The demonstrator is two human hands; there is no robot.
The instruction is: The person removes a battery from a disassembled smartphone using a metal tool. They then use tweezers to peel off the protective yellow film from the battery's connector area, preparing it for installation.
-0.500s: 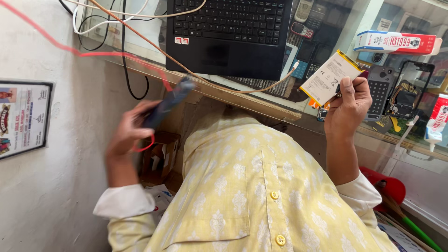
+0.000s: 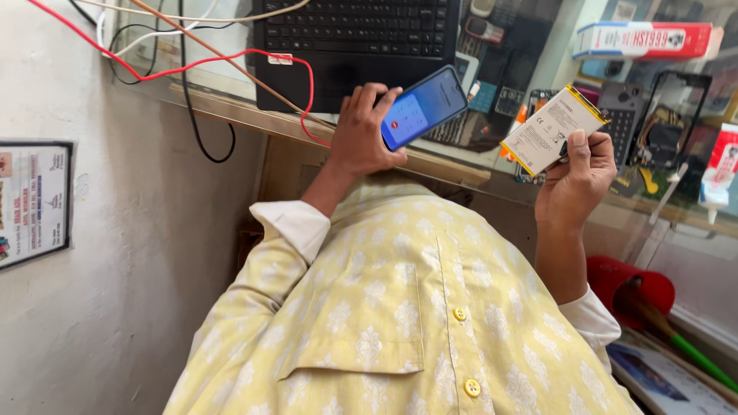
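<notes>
My left hand point(image 2: 361, 134) grips a smartphone point(image 2: 424, 105) with a lit blue screen, held up in front of the counter edge. My right hand point(image 2: 578, 175) pinches a flat white phone battery point(image 2: 550, 128) with a yellow edge, tilted, over the glass counter. The two hands are apart, the phone left of the battery. A black laptop point(image 2: 354, 42) lies open on the counter just beyond the left hand. My pale yellow patterned shirt fills the lower view.
Red point(image 2: 192, 65), black and white wires trail across the counter point(image 2: 231, 104) at the left. Phone parts lie under the glass top point(image 2: 661, 131). A red and white box point(image 2: 642, 38) sits far right. A wall point(image 2: 115, 269) with a poster point(image 2: 31, 200) stands close on the left. A red cap point(image 2: 626, 280) lies below right.
My left hand has risen from below the counter to counter height, turning the phone so its lit screen faces up. The right hand still holds the battery, little moved.
</notes>
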